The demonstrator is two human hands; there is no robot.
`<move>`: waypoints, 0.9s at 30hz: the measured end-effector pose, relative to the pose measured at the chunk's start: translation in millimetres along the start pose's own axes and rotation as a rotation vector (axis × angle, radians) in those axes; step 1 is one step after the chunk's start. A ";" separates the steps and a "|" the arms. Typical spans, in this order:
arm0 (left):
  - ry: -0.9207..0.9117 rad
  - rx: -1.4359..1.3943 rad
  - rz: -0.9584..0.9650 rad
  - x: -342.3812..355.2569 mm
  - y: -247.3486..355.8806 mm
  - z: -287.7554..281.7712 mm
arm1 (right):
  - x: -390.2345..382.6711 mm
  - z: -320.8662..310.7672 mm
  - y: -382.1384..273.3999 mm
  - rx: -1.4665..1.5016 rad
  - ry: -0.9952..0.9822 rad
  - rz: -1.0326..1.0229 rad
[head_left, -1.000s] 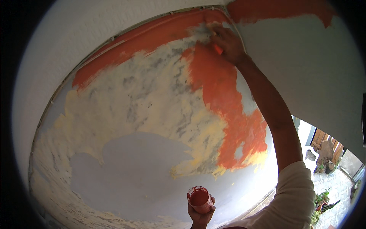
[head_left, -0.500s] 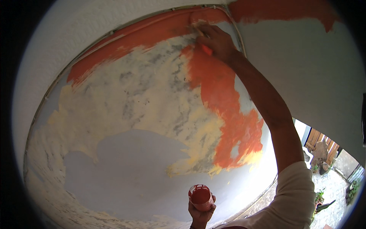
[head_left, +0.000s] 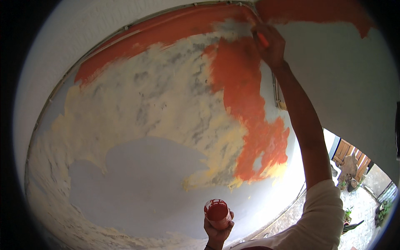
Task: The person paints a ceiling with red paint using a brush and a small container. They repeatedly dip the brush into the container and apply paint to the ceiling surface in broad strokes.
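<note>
High up at the wall's right corner, my right hand [head_left: 273, 46] is closed around a paintbrush [head_left: 263, 40] with a red-orange handle. Its bristle end points up toward the top edge of the wall and is blurred against the red paint, so I cannot tell exactly where it touches. Low in the middle, my left hand [head_left: 217, 234] grips a clear cup [head_left: 218, 212] holding red-orange paint, with streaks around the inside of its rim. The wall [head_left: 146, 191] carries red-orange paint along its top and down its right side, over pale yellow and grey patches.
A thin cable [head_left: 126, 28] runs along the curved upper edge of the wall. To the right, a grey wall [head_left: 337, 75] has a red-orange band at its top. Beyond an opening at lower right are potted plants [head_left: 384, 208] and a wooden fence [head_left: 342, 151].
My right hand with the paintbrush has moved right toward the corner, and the brush now points more upward. My left hand and the cup have barely moved.
</note>
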State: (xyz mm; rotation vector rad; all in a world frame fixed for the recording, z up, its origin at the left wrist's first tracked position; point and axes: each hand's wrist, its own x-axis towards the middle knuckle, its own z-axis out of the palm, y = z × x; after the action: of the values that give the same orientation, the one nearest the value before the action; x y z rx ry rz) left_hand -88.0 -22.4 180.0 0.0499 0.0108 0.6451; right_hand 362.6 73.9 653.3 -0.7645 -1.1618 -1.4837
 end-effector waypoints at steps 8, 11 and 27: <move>-0.042 0.019 -0.070 10.0 4.0 8.5 | 61.0 53.9 -9.2 -0.097 0.108 0.024; -0.003 -0.011 -0.032 2.3 1.0 9.3 | 66.3 69.3 -103.2 0.097 -0.003 0.000; 0.010 -0.073 -0.010 1.0 3.4 7.8 | 87.1 2.9 5.7 0.657 0.296 0.364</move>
State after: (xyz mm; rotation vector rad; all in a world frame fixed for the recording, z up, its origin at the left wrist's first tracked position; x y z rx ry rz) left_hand -89.0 -19.4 188.0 -0.0242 -0.0030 0.6350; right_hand 346.7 47.0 734.8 -0.2667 -1.1138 -0.7997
